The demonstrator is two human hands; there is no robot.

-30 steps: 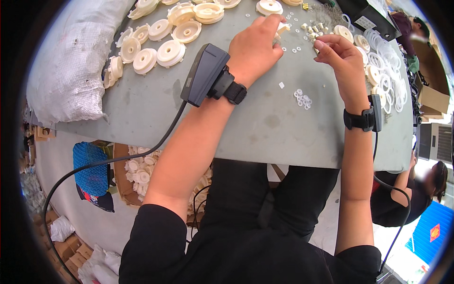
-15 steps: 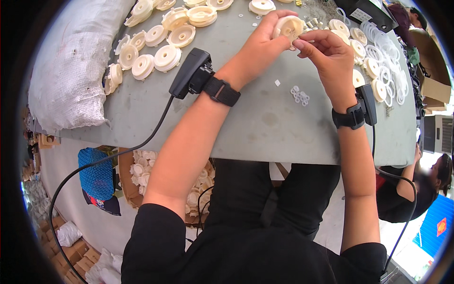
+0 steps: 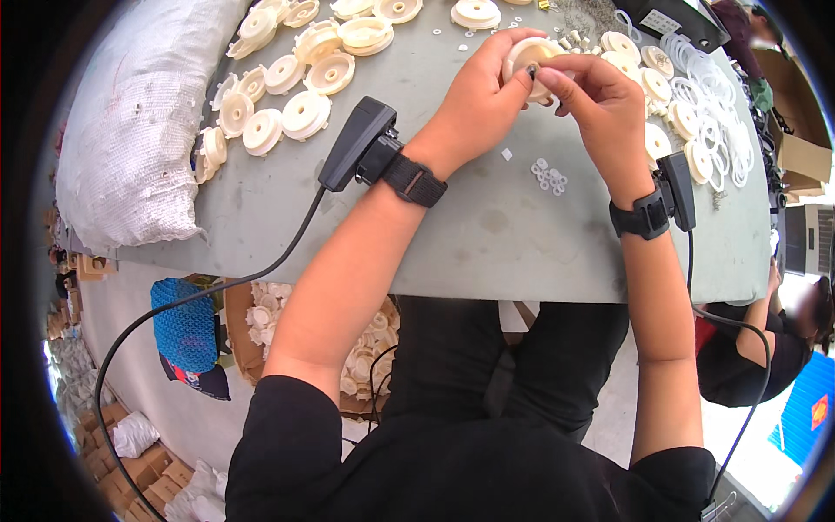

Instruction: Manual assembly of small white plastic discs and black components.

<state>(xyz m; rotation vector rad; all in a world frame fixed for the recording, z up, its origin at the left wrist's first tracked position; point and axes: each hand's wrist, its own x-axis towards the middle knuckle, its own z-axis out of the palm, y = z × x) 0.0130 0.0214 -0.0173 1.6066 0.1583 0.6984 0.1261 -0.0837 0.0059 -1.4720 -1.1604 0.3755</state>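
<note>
My left hand (image 3: 477, 97) is closed around a cream round plastic part (image 3: 519, 52) with a raised rim, over the far part of the table. Its thumb lies against the near side of the part. My right hand (image 3: 600, 100) is closed in a pinch, with thumb and index fingertips at the part's hollow face. Whatever sits between those fingertips is hidden. Below the hands, a small cluster of white rings (image 3: 548, 177) and a small white square piece (image 3: 507, 154) lie on the grey table (image 3: 487, 248).
Several cream round parts (image 3: 306, 115) lie at the left, beside a white woven sack (image 3: 130, 130). More round parts and clear rings (image 3: 713, 104) lie at the right. A black box (image 3: 674, 22) stands far right. Under the table is a carton of white parts (image 3: 261, 317). Cables hang from both wrists.
My right fingertips have moved from the part's near right rim in over its hollow face. The part has turned slightly in my left hand. The whole view has shifted a little.
</note>
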